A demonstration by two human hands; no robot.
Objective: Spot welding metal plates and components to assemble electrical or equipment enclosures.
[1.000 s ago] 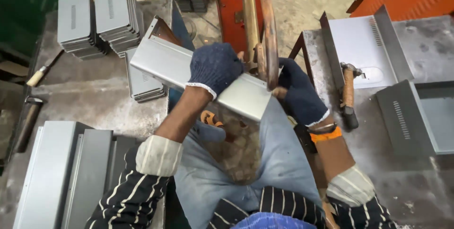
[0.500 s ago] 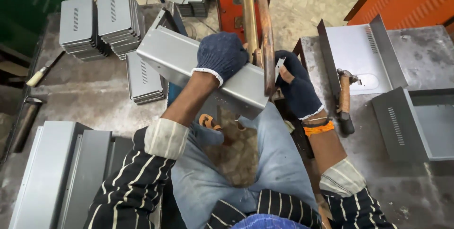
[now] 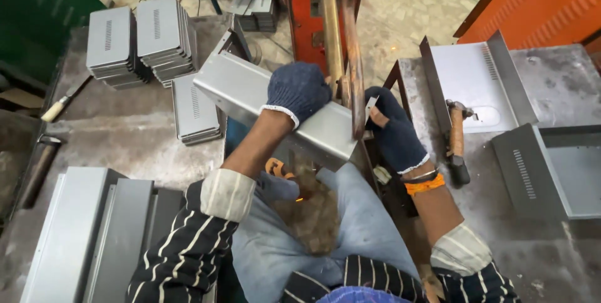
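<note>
At the centre of the frame a long grey folded sheet-metal channel [image 3: 275, 106] lies tilted, running from the upper left down toward the middle right. The left hand [image 3: 296, 92], in a dark blue knitted glove, lies over the channel's upper face with its fingers curled over the far edge, a closed grip on the metal. The right hand [image 3: 393, 129], in the same kind of glove with one fingertip bare, is closed around the channel's right end, just beside the two upright copper-coloured rods [image 3: 343, 46] of an orange-red machine [image 3: 300, 21] at the top centre. The channel's right end touches the nearer rod.

On the grey metal tabletop [image 3: 125, 134] at the upper left stand two stacks of small grey slotted metal covers [image 3: 141, 40], with a lower stack of slotted covers [image 3: 195, 110] just to their right. Long grey folded panels [image 3: 87, 234] lie at the lower left. On the tabletop at the right, a wooden-handled hammer [image 3: 457, 143] rests near the right wrist, beside a grey bent tray with raised sides [image 3: 479, 77] and a grey slotted open box [image 3: 551, 168]. A wooden-handled tool [image 3: 62, 104] lies at the left edge.
</note>
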